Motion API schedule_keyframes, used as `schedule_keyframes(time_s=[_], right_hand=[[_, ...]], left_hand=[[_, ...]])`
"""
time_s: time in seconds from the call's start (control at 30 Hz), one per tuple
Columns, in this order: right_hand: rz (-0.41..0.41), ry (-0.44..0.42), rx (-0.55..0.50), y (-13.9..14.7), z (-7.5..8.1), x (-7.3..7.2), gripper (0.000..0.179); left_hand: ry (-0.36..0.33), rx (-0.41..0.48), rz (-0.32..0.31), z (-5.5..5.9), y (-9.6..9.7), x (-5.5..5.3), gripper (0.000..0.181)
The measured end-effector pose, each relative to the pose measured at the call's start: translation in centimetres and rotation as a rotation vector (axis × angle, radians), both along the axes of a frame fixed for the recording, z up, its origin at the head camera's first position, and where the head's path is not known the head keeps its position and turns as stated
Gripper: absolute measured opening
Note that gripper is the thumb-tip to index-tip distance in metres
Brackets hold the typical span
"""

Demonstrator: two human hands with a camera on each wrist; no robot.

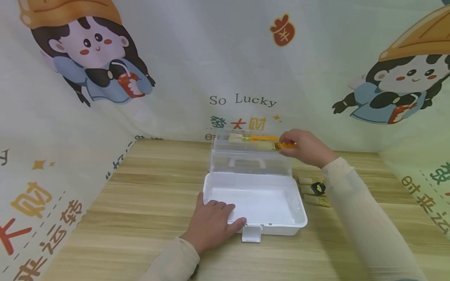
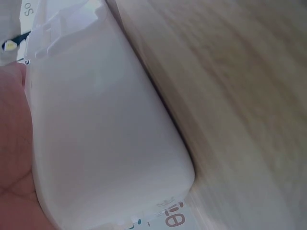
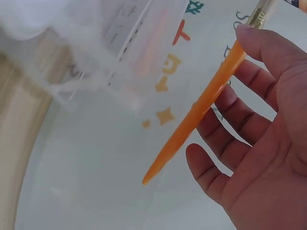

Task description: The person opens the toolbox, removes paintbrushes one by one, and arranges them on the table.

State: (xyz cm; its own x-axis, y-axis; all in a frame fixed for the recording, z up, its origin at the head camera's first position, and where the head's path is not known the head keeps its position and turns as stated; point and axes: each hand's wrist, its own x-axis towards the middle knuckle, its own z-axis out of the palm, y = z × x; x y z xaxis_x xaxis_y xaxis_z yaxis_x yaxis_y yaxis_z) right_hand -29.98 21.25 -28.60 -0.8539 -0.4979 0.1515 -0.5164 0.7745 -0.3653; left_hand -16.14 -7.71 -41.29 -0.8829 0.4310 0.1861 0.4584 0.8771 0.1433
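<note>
My right hand [image 1: 307,147] pinches a paintbrush [image 3: 196,115] between thumb and fingers. Its orange handle tapers to a point, and in the head view its pale bristles point left over the raised clear lid [image 1: 253,162]. Behind it, a second paintbrush [image 1: 263,138] with an orange handle lies along the lid's far part. The white plastic box [image 1: 270,203] stands with its lid tipped back. Over the box's front left corner rests my left hand [image 1: 212,224], fingers spread across the rim and thumb along the front edge. In the left wrist view, its palm lies against the box.
Right of the box, partly behind my right sleeve, are another brush with pale bristles [image 1: 305,180], a black round item [image 1: 318,188] and a flat brush [image 1: 316,200]. A clear latch [image 1: 251,234] hangs at the box's front. Printed cloth [image 1: 183,70] walls the wooden tabletop [image 1: 151,195].
</note>
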Motion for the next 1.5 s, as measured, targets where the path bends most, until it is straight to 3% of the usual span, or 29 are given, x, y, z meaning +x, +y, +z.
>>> schedule_keyframes(time_s=[0.37, 0.67, 1.17, 1.5], right_hand=[[-0.033, -0.001, 0.065, 6.3, -2.5, 4.8, 0.016], [-0.06, -0.055, 0.128, 10.8, -5.8, 7.6, 0.013], [0.019, -0.051, 0.173, 12.3, -10.7, 9.1, 0.018], [-0.055, -0.143, 0.172, 13.0, -12.1, 9.4, 0.013]], left_hand=[[0.003, 0.024, 0.002, 0.1, -0.1, 0.4, 0.067], [0.019, 0.015, 0.009, 0.0, -0.3, 0.2, 0.065], [0.017, 0.005, 0.007, -0.1, -0.3, -0.1, 0.064], [0.015, 0.008, -0.001, 0.1, 0.1, -0.1, 0.065]])
